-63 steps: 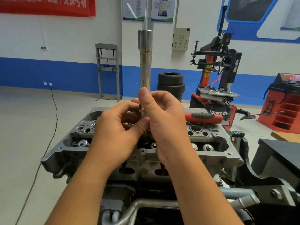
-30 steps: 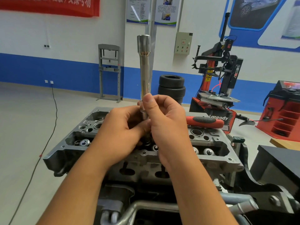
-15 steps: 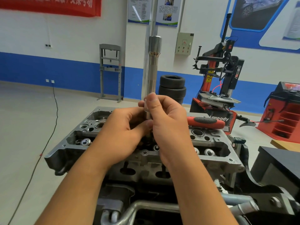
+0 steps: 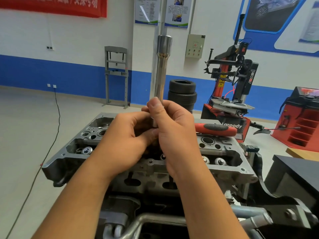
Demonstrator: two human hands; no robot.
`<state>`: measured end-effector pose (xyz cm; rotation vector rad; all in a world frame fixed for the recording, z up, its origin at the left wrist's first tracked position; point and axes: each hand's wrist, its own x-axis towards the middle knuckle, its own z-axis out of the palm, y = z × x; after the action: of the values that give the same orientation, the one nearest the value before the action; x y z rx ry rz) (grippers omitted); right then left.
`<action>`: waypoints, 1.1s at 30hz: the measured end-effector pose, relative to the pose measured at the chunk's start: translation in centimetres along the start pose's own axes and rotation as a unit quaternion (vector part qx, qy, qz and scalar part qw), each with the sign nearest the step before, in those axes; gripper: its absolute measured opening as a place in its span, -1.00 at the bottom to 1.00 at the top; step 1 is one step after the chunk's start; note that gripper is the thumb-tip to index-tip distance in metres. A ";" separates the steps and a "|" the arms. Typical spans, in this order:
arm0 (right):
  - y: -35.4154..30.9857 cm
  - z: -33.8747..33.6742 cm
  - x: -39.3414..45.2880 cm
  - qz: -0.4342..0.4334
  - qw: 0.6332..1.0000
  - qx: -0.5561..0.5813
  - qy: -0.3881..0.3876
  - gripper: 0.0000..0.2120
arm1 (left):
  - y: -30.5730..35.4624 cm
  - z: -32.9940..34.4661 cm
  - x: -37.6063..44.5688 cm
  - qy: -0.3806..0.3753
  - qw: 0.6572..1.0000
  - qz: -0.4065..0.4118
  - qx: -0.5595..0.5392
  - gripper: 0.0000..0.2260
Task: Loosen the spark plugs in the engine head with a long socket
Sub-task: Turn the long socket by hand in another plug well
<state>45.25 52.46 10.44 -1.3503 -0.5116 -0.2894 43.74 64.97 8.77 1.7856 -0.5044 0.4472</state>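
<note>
Socket [image 4: 162,69] stands upright above the engine head [image 4: 224,152]; your right hand [image 4: 174,133] pinches its lower end, your left hand [image 4: 124,142] curls beside it, apparently gripping too. Ratchet [image 4: 215,129] lies behind; tyres [image 4: 182,94] against the wall.

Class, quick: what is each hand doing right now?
Left hand: fingers curled round the long socket's lower end.
Right hand: grips the same socket.

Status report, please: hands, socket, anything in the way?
Both hands, left and right, grip the socket low, upright above the engine head. Ratchet lies unused on the head. Nothing blocking.
</note>
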 end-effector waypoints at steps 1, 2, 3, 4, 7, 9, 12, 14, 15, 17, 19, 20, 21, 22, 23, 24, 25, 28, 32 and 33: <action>0.1 0.0 0.0 -0.001 1.000 0.002 0.001 -0.81 | 0.0 0.0 0.0 0.020 1.000 0.000 0.008 -0.73; 0.1 0.0 0.0 -0.003 1.000 0.006 0.005 -0.83 | -0.1 0.2 0.1 0.048 0.999 0.000 0.021 -0.75; 0.2 0.0 0.0 -0.004 1.000 0.011 0.013 -0.84 | -0.1 0.4 0.1 0.080 0.996 -0.004 0.038 -0.77; 0.2 -0.1 0.0 -0.006 1.000 0.012 0.022 -0.82 | -0.1 0.5 0.1 0.110 0.993 -0.008 0.053 -0.78; 0.3 -0.3 0.1 -0.009 0.999 0.000 0.033 -0.81 | -0.1 0.6 -0.1 0.121 0.991 -0.005 0.060 -0.79; 0.3 -0.2 0.1 -0.011 0.999 -0.017 0.028 -0.85 | 0.1 0.4 -0.2 0.061 0.997 0.001 0.039 -0.80; 0.3 -0.1 0.2 -0.010 1.000 -0.019 0.024 -0.77 | 0.2 0.0 -0.2 0.036 0.999 -0.003 0.021 -0.77; 0.3 0.0 0.2 -0.011 1.000 -0.002 0.021 -0.76 | 0.1 0.0 -0.1 0.069 0.997 -0.004 0.027 -0.76; 0.3 0.0 0.2 -0.017 1.000 0.006 0.023 -0.80 | 0.1 0.2 -0.1 0.089 0.995 -0.003 0.033 -0.77; 0.4 0.0 0.1 -0.034 0.999 0.005 0.033 -0.81 | -0.1 0.4 0.0 0.121 0.991 -0.002 0.048 -0.76; 0.5 0.0 0.1 -0.043 0.998 -0.008 0.035 -0.83 | -0.2 0.4 0.0 0.122 0.991 0.005 0.054 -0.75; 0.5 0.0 0.1 -0.044 0.998 -0.015 0.034 -0.85 | -0.1 0.3 -0.1 0.098 0.994 0.011 0.046 -0.74; 0.5 0.1 0.2 -0.044 0.998 -0.023 0.033 -0.85 | 0.1 0.3 -0.2 0.063 0.997 0.015 0.031 -0.73; 0.5 0.1 0.2 -0.041 0.998 -0.030 0.031 -0.84 | 0.3 0.2 -0.3 0.031 0.999 0.018 0.017 -0.71; 0.5 0.2 0.2 -0.039 0.998 -0.034 0.027 -0.82 | 0.4 0.2 -0.4 0.017 1.000 0.016 0.011 -0.69; 0.4 0.3 0.2 -0.038 0.998 -0.034 0.023 -0.81 | 0.4 0.1 -0.3 0.023 1.000 0.011 0.014 -0.68; 0.4 0.3 0.1 -0.037 0.999 -0.031 0.018 -0.81 | 0.4 0.1 -0.3 0.042 0.999 0.007 0.020 -0.67; 0.4 0.3 0.0 -0.044 0.999 -0.010 0.019 -0.87 | 0.3 0.5 -0.1 0.118 0.992 -0.003 0.053 -0.68; 0.6 0.2 0.0 -0.057 0.997 -0.034 0.030 -0.87 | 0.4 0.8 -0.2 0.115 0.988 0.016 0.101 -0.69; 0.5 0.3 0.0 -0.058 0.997 -0.040 0.032 -0.89 | 0.5 0.7 -0.3 0.090 0.991 0.023 0.097 -0.70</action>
<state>45.48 52.83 10.04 -1.3870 -0.5312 -0.4515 43.28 64.25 8.81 1.9006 -0.3876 0.7027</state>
